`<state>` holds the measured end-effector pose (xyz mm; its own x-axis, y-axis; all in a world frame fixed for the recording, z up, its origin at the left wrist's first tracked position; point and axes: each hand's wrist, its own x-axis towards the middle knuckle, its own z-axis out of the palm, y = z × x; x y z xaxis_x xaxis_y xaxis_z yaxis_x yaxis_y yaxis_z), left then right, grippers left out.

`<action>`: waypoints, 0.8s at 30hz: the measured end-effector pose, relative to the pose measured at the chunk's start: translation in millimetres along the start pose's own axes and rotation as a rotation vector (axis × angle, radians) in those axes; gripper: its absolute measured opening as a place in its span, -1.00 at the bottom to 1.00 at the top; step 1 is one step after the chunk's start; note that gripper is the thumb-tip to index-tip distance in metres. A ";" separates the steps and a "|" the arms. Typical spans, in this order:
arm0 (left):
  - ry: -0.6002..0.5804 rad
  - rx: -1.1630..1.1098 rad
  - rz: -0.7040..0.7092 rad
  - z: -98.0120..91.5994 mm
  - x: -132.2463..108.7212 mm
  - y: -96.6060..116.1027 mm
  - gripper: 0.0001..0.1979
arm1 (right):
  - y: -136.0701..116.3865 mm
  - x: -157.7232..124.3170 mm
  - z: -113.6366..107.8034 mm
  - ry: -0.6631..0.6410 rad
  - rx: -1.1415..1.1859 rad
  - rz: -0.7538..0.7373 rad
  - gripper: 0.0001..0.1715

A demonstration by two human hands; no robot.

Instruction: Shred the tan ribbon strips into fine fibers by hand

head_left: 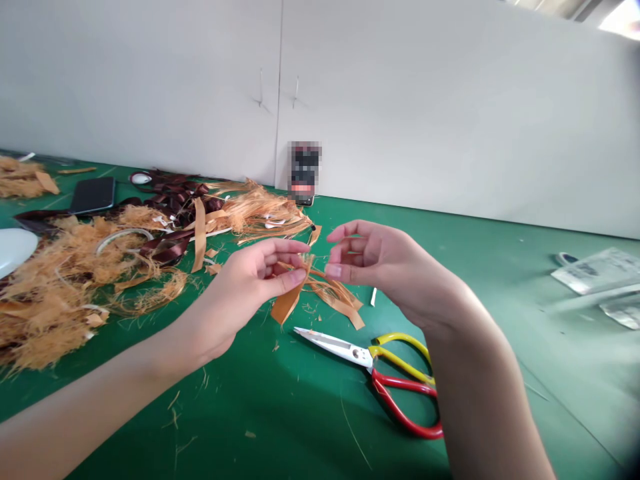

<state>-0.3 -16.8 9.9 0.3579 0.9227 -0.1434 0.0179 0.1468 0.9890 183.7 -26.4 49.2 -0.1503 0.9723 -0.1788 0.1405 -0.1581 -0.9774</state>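
Observation:
My left hand (275,270) pinches a strip of orange-brown ribbon (287,303) between thumb and fingers; its upper end looks frayed. Just to the right, my right hand (367,257) is held with bent fingers, the forefinger and thumb apart, and no object shows between them. Fine fibres lie around the gap between the hands. Below them, a pair of scissors (350,350) with one yellow and one red handle rests on the green table, part of its handles hidden behind my right forearm. More cut ribbon strips (345,303) lie behind my hands.
Fluffy frayed fibre (60,287) is heaped at left, with dark brown ribbon (175,193) and straw-like strands (255,207) behind. A dark phone (93,195) lies there; a blurred-out device (304,173) leans on the white partition (450,113). Clear plastic packets (595,270) lie at right.

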 end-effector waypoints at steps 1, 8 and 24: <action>0.011 -0.002 0.001 -0.6 0.2 -0.3 -0.69 | -0.6 -0.2 -0.8 0.021 -0.007 -0.016 -0.62; -0.025 -0.027 -0.001 -2.6 1.3 -1.3 -0.69 | -0.8 -1.0 -3.5 0.075 -0.031 -0.086 -0.76; -0.049 0.134 0.070 -2.1 -0.1 1.2 -0.73 | 1.4 2.1 -7.6 -0.046 -0.280 0.023 -0.79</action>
<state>-2.2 -16.0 11.0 0.4080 0.9099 -0.0753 0.1143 0.0310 0.9930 191.1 -23.3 48.3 -0.1874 0.9592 -0.2116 0.4081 -0.1199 -0.9050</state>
